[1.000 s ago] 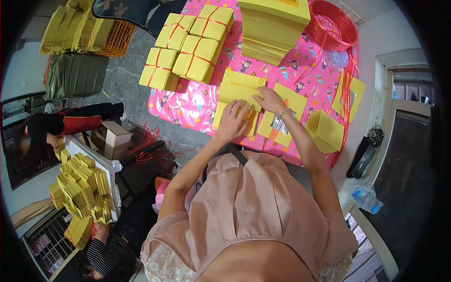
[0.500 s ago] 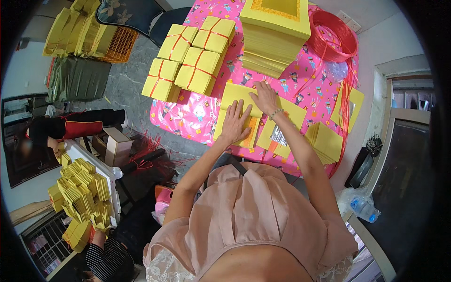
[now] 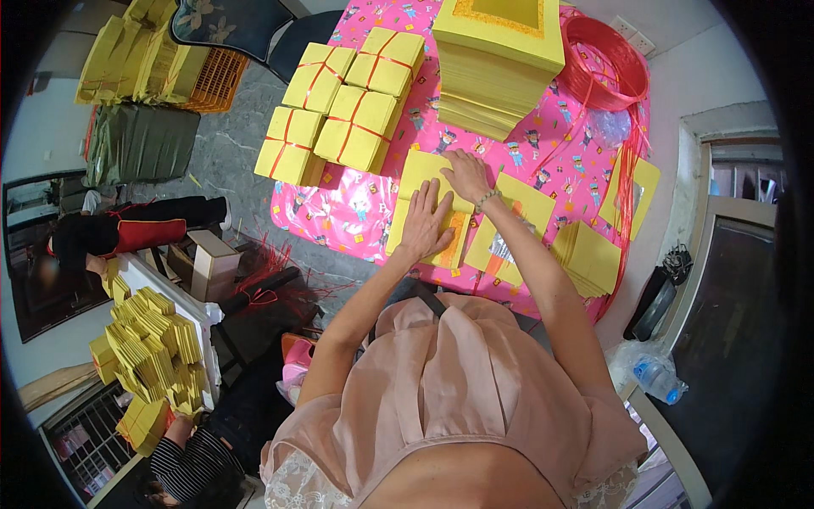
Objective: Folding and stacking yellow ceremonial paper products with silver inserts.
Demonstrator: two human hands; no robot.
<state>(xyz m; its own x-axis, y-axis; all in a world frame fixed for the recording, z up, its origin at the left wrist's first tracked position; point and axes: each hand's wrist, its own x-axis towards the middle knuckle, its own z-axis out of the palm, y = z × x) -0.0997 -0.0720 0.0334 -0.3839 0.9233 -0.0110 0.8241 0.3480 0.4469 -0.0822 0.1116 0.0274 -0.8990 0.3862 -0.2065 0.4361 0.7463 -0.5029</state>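
Note:
My left hand [image 3: 426, 222] lies flat, fingers spread, on a yellow paper sheet [image 3: 421, 170] with an orange patch at its near side. Its far part looks folded over, with a crease across the middle. My right hand [image 3: 467, 176] rests on the far right part of that sheet, fingers stretched out and a bead bracelet on the wrist. Just right of it lies another yellow sheet [image 3: 527, 204] with an orange and silver patch, partly under my right forearm. Farther right sits a fanned pile of folded yellow papers [image 3: 587, 257].
A tall stack of yellow paper [image 3: 483, 85] stands at the back of the pink-covered table [image 3: 326, 222]. Left of it are several yellow bundles [image 3: 360, 123] tied with red ribbon. A red ribbon coil [image 3: 604, 100] lies at the back right. Two people work at a paper-laden table [image 3: 203, 327] at left.
My right hand has slid slightly left over the far part of the sheet, toward my left hand's fingertips. My left hand stays in place.

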